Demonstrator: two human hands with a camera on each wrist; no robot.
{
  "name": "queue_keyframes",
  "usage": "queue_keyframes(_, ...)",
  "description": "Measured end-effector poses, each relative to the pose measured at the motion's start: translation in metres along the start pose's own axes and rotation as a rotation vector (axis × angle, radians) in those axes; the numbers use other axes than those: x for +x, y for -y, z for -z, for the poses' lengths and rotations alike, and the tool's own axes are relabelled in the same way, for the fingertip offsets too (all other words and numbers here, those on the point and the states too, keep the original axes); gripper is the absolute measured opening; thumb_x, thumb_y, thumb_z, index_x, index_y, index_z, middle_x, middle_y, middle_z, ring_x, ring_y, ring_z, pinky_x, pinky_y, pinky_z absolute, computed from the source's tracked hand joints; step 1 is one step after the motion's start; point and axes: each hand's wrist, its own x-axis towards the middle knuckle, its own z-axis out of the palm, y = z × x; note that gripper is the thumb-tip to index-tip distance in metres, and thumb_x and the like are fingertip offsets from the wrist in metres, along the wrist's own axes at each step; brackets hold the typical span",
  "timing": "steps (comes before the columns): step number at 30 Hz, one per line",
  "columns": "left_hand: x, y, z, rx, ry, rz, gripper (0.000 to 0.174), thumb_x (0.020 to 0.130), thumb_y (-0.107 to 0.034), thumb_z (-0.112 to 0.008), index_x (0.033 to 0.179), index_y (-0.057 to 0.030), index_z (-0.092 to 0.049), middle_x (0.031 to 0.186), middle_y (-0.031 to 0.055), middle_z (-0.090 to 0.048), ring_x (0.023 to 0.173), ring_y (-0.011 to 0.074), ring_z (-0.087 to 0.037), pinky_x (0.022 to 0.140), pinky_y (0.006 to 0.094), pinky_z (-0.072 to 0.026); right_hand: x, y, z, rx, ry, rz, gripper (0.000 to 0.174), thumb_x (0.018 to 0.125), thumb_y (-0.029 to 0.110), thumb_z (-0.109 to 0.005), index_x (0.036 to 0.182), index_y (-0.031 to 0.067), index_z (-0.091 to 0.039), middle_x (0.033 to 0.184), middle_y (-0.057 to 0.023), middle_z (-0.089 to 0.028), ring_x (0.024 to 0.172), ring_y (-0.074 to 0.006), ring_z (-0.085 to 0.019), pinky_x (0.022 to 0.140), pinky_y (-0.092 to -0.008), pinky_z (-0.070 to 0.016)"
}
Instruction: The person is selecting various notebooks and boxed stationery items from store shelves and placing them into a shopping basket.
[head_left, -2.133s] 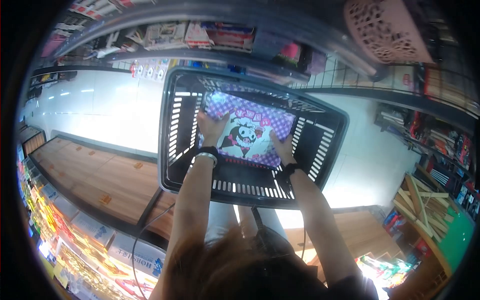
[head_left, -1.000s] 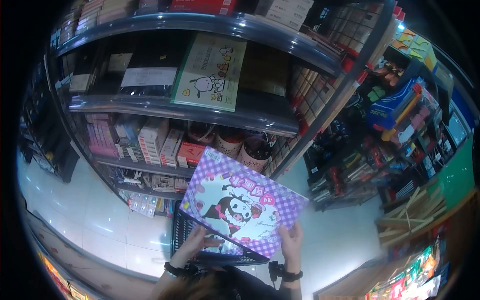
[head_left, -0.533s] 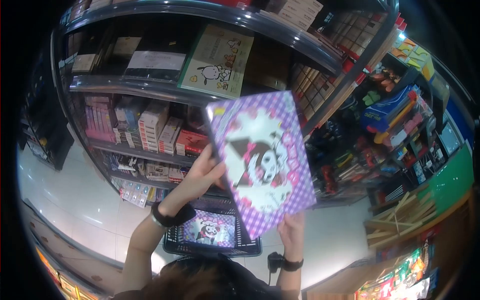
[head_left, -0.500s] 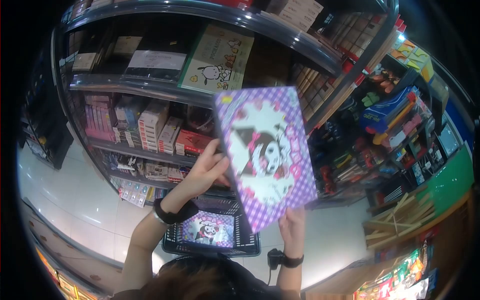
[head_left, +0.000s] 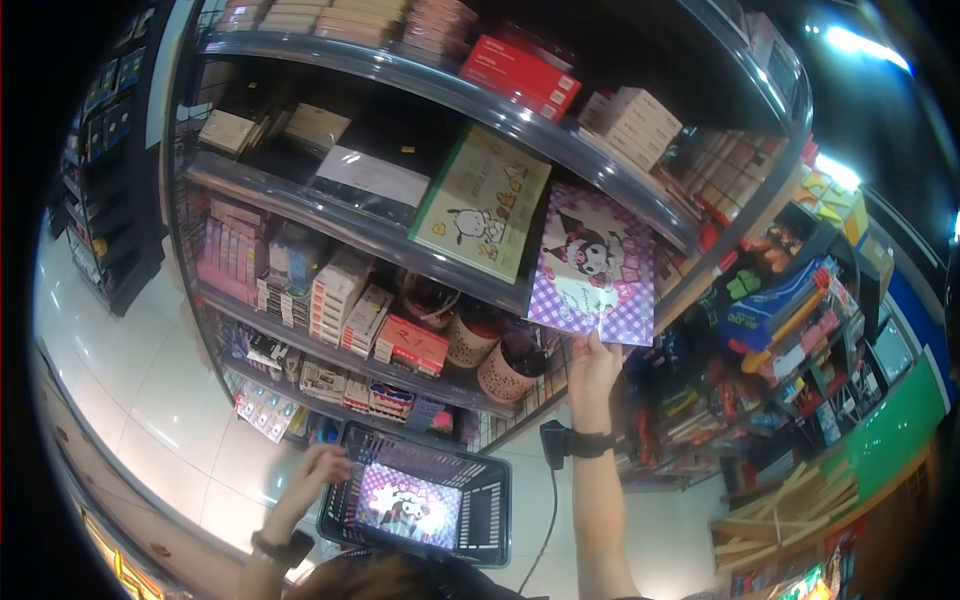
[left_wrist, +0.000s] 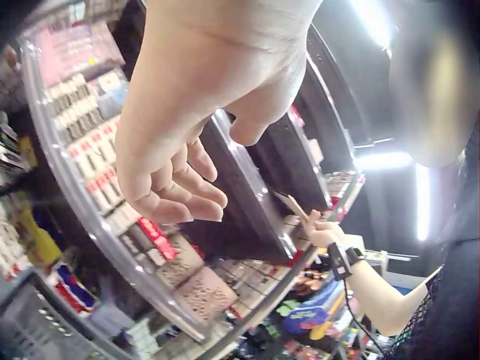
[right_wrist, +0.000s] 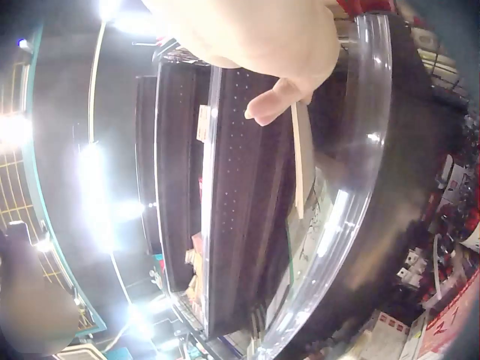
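Note:
My right hand [head_left: 594, 372] pinches the near edge of a purple checked book [head_left: 592, 265] with a cartoon cover. The book overlaps the right end of the middle shelf, beside a green cartoon book [head_left: 485, 205]. In the right wrist view the thumb [right_wrist: 271, 103] is on the face of the book [right_wrist: 302, 161], seen edge-on. My left hand [head_left: 312, 478] hovers by the left rim of a dark shopping basket [head_left: 492, 510]; its fingers hang loosely curled around nothing in the left wrist view [left_wrist: 176, 176]. A matching purple checked book [head_left: 408, 506] lies inside the basket.
A metal shelf rack [head_left: 330, 215] fills the middle, stacked with small boxes and pink perforated pots [head_left: 510, 370]. Its right post slants beside my right hand. A bundle of wooden strips [head_left: 780, 515] stands at right. A cable [head_left: 552, 510] hangs from the right wrist.
The purple checked book has moved from both hands over the basket up to the shelf's right end. My left hand has let go and dropped toward the basket; the right still holds it.

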Motion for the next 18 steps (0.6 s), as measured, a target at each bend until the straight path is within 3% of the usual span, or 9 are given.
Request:
queue_keyframes(3,-0.035,0.019,0.032,-0.045,-0.257,0.021,0.035,0.094,-0.035,-0.041,0.110,-0.0046,-0.046,0.092,0.0080,-0.060,0.080,0.0138,-0.057,0.072,0.0257,-0.0449,0.012,-0.009,-0.018,-0.085,-0.008,0.046,0.035,0.083,-0.005,-0.049,0.116,0.0002,-0.038,0.095,-0.0118,-0.050,0.077,-0.0245,-0.058,0.069,-0.0304,-0.0494)
queue_keyframes(5,-0.049,0.028,0.040,-0.096,-0.397,0.021,0.032,0.094,-0.035,-0.040,0.107,-0.0067,-0.047,0.087,0.0063,-0.059,0.076,0.0123,-0.057,0.066,0.0235,-0.0443,0.030,-0.010,-0.026,-0.039,0.034,0.062,0.034,0.082,-0.005,-0.049,0.114,-0.0014,-0.038,0.097,-0.0132,-0.048,0.081,-0.0265,-0.057,0.070,-0.0311,-0.0504)
queue_keyframes(7,-0.053,0.032,0.034,-0.139,-0.422,0.008,0.032,0.094,-0.035,-0.039,0.106,-0.0067,-0.047,0.086,0.0060,-0.059,0.075,0.0122,-0.056,0.066,0.0230,-0.0436,0.047,-0.006,-0.036,-0.028,-0.050,-0.008,0.031,0.081,-0.008,-0.047,0.111,-0.0056,-0.037,0.103,-0.0172,-0.045,0.087,-0.0311,-0.056,0.072,-0.0321,-0.0528)
queue_keyframes(10,-0.052,0.032,0.022,-0.115,-0.382,0.022,0.033,0.094,-0.034,-0.040,0.105,-0.0045,-0.048,0.088,0.0069,-0.059,0.076,0.0124,-0.056,0.068,0.0237,-0.0430,0.079,-0.030,-0.035,0.046,-0.134,-0.143,0.029,0.083,-0.009,-0.041,0.111,-0.0032,-0.039,0.102,-0.0158,-0.049,0.082,-0.0294,-0.059,0.065,-0.0316,-0.0531)
queue_keyframes(13,-0.046,0.022,0.011,-0.060,-0.337,0.009,0.032,0.094,-0.033,-0.040,0.105,-0.0034,-0.048,0.089,0.0074,-0.059,0.075,0.0126,-0.056,0.069,0.0240,-0.0429,0.096,-0.040,-0.025,0.084,-0.185,-0.247,0.029,0.082,-0.009,-0.042,0.111,-0.0041,-0.039,0.105,-0.0172,-0.047,0.084,-0.0318,-0.058,0.067,-0.0327,-0.0534)
queue_keyframes(16,-0.049,0.017,0.014,-0.023,-0.336,-0.022,0.031,0.094,-0.032,-0.040,0.105,-0.0036,-0.049,0.089,0.0073,-0.059,0.075,0.0126,-0.056,0.069,0.0239,-0.0429,0.072,-0.025,-0.013,0.027,0.055,-0.146,0.026,0.083,-0.013,-0.042,0.108,-0.0111,-0.036,0.105,-0.0204,-0.043,0.088,-0.0336,-0.055,0.068,-0.0286,-0.0542)
queue_keyframes(18,-0.053,0.016,0.015,-0.019,-0.363,-0.029,0.030,0.094,-0.031,-0.040,0.104,-0.0039,-0.049,0.089,0.0071,-0.059,0.075,0.0124,-0.056,0.068,0.0237,-0.0429,0.077,-0.023,-0.013,0.058,-0.043,-0.174,0.025,0.081,-0.014,-0.041,0.106,-0.0127,-0.037,0.106,-0.0201,-0.043,0.087,-0.0311,-0.055,0.069,-0.0275,-0.0538)
